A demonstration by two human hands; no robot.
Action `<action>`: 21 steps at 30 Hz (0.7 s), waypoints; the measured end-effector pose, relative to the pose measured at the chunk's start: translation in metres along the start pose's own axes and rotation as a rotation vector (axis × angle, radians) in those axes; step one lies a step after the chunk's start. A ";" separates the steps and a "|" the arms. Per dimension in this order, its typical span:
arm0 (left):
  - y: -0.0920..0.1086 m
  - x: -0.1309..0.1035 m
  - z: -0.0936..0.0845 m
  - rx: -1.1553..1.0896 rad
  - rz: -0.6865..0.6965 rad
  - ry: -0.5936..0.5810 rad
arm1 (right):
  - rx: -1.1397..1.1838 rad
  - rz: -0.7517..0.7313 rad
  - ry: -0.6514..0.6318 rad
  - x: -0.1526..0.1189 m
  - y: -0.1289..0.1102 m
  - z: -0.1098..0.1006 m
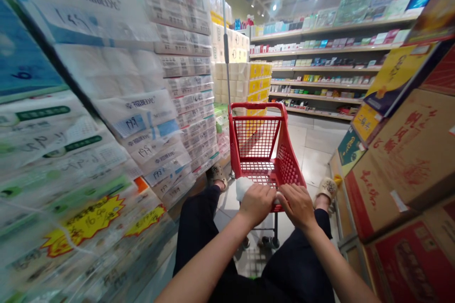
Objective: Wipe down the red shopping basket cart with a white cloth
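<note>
A small red shopping cart [259,138] with a mesh basket stands right in front of me, between my legs. My left hand [258,202] is wrapped round its near handle, fingers curled over the top. Close beside it, my right hand [297,204] is closed on the same handle. White wrapping [244,188] shows at the handle's left end, next to my left hand; I cannot tell what it is made of. The visible part of the basket holds nothing. A thin upright pole [226,52] rises at the cart's left side.
Tall stacks of wrapped tissue packs [185,57] line the left side, with yellow price tags [85,225] low down. Yellow-and-white packs [259,83] stand farther ahead. Cardboard boxes [414,142] crowd the right. Shelves of small goods [320,64] span the back, beyond a tiled floor [316,151].
</note>
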State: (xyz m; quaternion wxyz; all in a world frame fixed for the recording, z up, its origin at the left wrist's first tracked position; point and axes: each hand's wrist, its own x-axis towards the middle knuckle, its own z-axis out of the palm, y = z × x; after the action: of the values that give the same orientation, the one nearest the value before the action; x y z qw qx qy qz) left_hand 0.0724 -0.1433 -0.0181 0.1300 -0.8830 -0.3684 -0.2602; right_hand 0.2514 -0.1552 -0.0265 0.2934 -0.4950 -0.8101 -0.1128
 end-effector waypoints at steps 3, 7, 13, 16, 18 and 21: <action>-0.016 -0.004 -0.006 -0.017 0.109 -0.029 | 0.011 -0.059 -0.018 -0.002 0.006 -0.001; -0.048 -0.015 -0.014 -0.039 0.226 -0.035 | 0.051 -0.068 -0.041 -0.004 0.011 -0.005; -0.081 -0.020 -0.016 -0.074 0.274 -0.008 | 0.056 -0.052 -0.049 -0.003 0.027 -0.011; -0.068 -0.013 -0.007 -0.056 0.197 -0.001 | -0.014 0.009 -0.043 0.003 0.035 -0.013; -0.052 -0.007 0.001 -0.036 0.122 0.027 | -0.104 0.078 -0.045 0.008 0.039 -0.014; -0.029 0.002 0.010 -0.022 0.051 0.079 | -0.243 0.153 -0.065 0.017 0.036 -0.015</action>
State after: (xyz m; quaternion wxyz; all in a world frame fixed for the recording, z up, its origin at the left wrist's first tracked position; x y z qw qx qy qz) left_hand 0.0563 -0.1179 -0.0242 0.1412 -0.8825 -0.3374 -0.2955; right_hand 0.2821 -0.1329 -0.0086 0.2126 -0.5906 -0.7594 -0.1713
